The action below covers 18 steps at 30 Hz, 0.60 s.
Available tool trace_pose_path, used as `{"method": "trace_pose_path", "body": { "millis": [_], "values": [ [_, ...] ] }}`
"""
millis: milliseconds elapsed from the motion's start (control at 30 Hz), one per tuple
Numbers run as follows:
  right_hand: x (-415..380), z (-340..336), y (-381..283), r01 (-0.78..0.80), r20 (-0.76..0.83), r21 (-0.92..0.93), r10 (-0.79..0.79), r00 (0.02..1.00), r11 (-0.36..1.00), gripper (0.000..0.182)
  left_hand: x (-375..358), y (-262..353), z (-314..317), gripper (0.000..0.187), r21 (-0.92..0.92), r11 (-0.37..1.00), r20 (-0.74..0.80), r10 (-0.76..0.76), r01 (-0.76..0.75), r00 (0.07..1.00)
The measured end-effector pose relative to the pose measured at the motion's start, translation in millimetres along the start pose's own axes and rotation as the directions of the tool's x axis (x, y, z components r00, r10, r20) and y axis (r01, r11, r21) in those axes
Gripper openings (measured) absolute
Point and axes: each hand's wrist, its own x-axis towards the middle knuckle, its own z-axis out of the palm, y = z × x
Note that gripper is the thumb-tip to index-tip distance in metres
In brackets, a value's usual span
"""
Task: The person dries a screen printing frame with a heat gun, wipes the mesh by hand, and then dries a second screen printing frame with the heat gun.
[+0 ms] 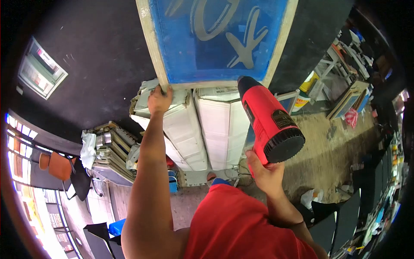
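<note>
A screen printing frame with pale wooden sides stands against the dark wall on top of tall white boxes. Its blue mesh carries grey lettering. My left hand is closed on the frame's lower left corner, thumb and fingers at the wood. In my right hand is a red heat gun, gripped by its handle. The black nozzle points up and away from me, overlapping the frame's lower right edge in this view. Most of the right fingers are hidden behind the handle.
Two white cardboard boxes stand below the frame. Stacked frames lean at the left, beside an orange chair. More frames and a yellow tub stand at the right. A plastic bag lies on the floor.
</note>
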Motion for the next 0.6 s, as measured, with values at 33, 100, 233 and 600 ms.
{"method": "trace_pose_path", "body": {
  "millis": [33,100,233,600],
  "values": [
    [-2.3,-2.6,0.3,-0.033,0.010,0.012,0.033,0.999,0.999,0.013,-0.1,-0.2,0.6,0.054,-0.010,1.000,-0.013,0.008,-0.008,1.000],
    [-4.6,-2.6,-7.5,-0.098,0.003,0.062,0.098,0.995,0.993,0.012,0.6,0.3,1.3,0.054,-0.017,1.000,-0.019,0.015,-0.015,1.000],
    [-9.6,-2.5,-13.1,-0.180,0.061,0.151,0.172,0.983,0.972,0.014,-0.9,3.2,-2.7,0.052,0.008,1.000,-0.011,0.009,-0.009,1.000],
    [-12.7,-8.9,5.4,-0.215,0.097,0.104,0.205,0.974,0.971,0.011,-1.2,2.1,-1.1,0.051,0.029,0.999,-0.030,0.032,-0.031,0.999]
  ]
}}
